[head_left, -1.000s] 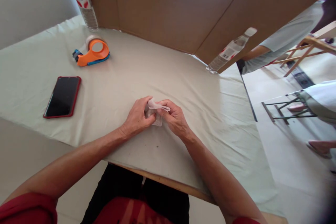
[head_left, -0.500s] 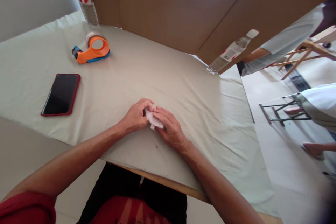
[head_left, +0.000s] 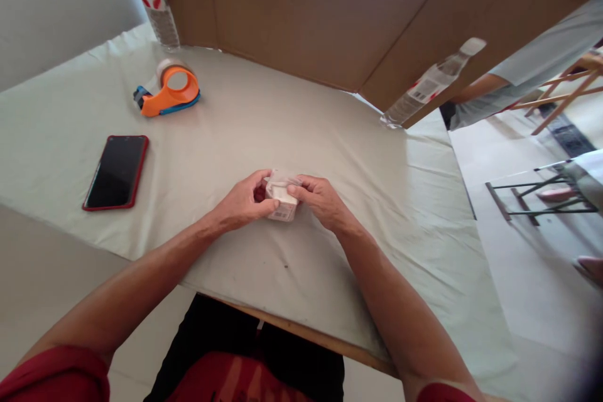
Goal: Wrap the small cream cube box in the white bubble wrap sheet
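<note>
A small white box (head_left: 281, 204) in clear plastic wrap is between my two hands, just above or on the cloth. My left hand (head_left: 245, 201) grips its left side, thumb along the near edge and fingers curled behind. From the right, my right hand (head_left: 320, 198) pinches the wrap at the top of the box with thumb and fingers. Dark printing like a barcode shows on the box's near face. The far side of the box is hidden.
On the pale cloth-covered table (head_left: 226, 132) lie a phone (head_left: 117, 171) with a red case and an orange tape dispenser (head_left: 172, 93). Water bottles stand at the back left (head_left: 157, 3) and right (head_left: 431, 85) by a cardboard panel (head_left: 301, 12). A person's arm (head_left: 483, 86) shows beyond it.
Between my hands, the white item has turned, so its boxy shape and printed face now show. My right hand has shifted from covering it to pinching its right side. The view has swung slightly.
</note>
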Available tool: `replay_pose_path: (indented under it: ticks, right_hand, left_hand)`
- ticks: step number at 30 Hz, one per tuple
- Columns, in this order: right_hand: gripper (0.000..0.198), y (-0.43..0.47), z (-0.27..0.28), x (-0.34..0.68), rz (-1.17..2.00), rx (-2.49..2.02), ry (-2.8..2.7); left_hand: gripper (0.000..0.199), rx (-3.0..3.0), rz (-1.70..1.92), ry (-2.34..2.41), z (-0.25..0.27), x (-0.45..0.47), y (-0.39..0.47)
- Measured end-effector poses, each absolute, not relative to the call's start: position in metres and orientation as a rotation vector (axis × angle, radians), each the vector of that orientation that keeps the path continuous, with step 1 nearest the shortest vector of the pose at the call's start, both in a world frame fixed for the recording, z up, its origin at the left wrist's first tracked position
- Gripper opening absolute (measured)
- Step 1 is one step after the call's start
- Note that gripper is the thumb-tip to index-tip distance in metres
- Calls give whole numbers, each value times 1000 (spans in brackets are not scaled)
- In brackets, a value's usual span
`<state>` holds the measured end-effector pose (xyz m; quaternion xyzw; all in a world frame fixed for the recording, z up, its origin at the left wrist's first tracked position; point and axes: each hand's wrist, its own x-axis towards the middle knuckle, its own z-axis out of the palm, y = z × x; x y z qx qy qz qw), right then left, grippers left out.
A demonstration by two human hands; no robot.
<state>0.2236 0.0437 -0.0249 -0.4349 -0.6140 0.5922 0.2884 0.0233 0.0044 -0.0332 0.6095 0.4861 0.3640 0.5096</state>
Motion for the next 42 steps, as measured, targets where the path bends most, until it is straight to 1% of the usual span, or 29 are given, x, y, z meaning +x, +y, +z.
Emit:
replay_pose_path:
  ticks: [2,4,10,13,15,19,22,24,31,37,42]
  right_hand:
    - [30,39,-26,222,1625,-1197,-1613]
    - [32,36,-27,220,1621,-1217,-1603]
    - [36,35,-28,222,1499,-1209,-1599]
    - [45,39,-31,227,1490,-1190,-1647]
    - [44,40,-33,229,1365,-1223,-1693]
    - [26,39,-28,231,843,-1268,-1760]
    - [20,33,-21,231,670,-1199,-1896]
    - [21,30,-20,230,658,-1162,-1981]
    - [27,27,-22,227,762,-1092,-2103]
    - [32,28,-22,227,905,-1156,-2112]
    - [31,25,-22,226,769,-1156,-2110]
  left_hand:
    - [76,1387,855,1179,-34,23,5]
    - [80,1360,854,1198,-35,22,5]
    - [91,1276,864,1197,-33,24,6]
    - [93,1270,834,1189,-29,25,6]
    - [94,1275,809,1172,-27,26,5]
    - [96,1263,804,1161,-27,26,5]
    - [94,1259,813,1163,-28,25,6]
    - [94,1255,813,1152,-28,25,6]
    - [95,1251,814,1128,-28,24,6]
    - [93,1219,813,1083,-26,24,5]
    - [89,1196,818,1058,-24,25,5]
